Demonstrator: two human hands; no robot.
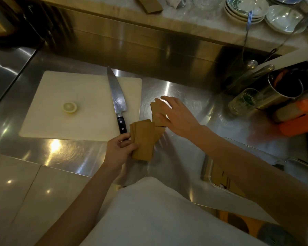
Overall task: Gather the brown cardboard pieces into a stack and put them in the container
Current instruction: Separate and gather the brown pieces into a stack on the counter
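A fanned stack of brown cardboard pieces (143, 139) lies on the steel counter just right of the cutting board, and my left hand (118, 148) grips its left edge. A second bunch of cardboard pieces (158, 112) sits a little farther back. My right hand (178, 116) rests flat on this bunch, fingers spread, with part of the cardboard hidden under the palm. A metal container (207, 172) with more brown cardboard inside stands at the lower right, mostly hidden by my right forearm.
A white cutting board (60, 121) holds a lemon half (70, 107) and a large knife (118, 102), its black handle close to my left hand. At the right stand a glass (244, 102), a metal cup (283, 87) and orange items. Dishes sit on the back shelf.
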